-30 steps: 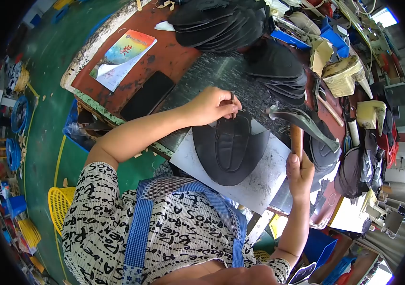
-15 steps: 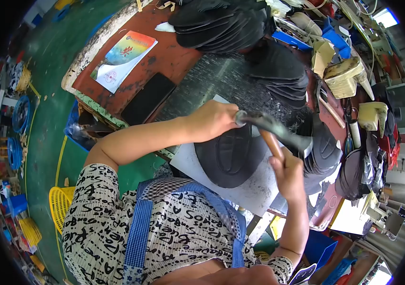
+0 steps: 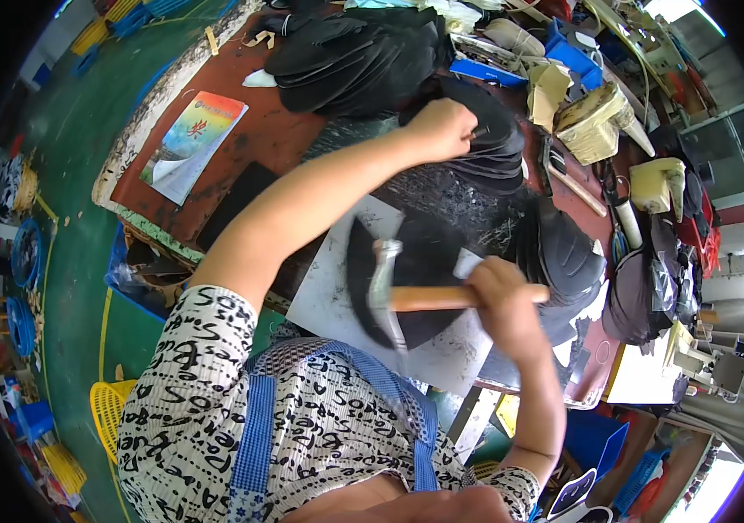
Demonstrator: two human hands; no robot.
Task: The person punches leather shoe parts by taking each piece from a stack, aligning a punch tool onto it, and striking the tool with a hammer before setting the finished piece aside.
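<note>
My right hand [image 3: 507,305] grips the wooden handle of a hammer [image 3: 433,298], its metal head slightly blurred, over a black rounded flat piece [image 3: 359,288]. The black piece lies on a white sheet [image 3: 324,283] at the table's near side, partly hidden by hammer and hand. My left hand [image 3: 446,131] reaches across to a fanned stack of similar black pieces [image 3: 498,144]. Its fingers are curled closed, and whatever they hold, if anything, is hidden.
More black pieces are piled at the back [image 3: 354,61] and at the right [image 3: 564,253]. A colourful booklet [image 3: 193,139] lies on the red-brown tabletop [image 3: 280,135]. Tape-wrapped forms [image 3: 594,126] and a blue box [image 3: 577,52] stand at the far right.
My left hand has moved from beside the black piece up to the stack behind. The hammer has swung left and lower, its handle now roughly level across the piece.
</note>
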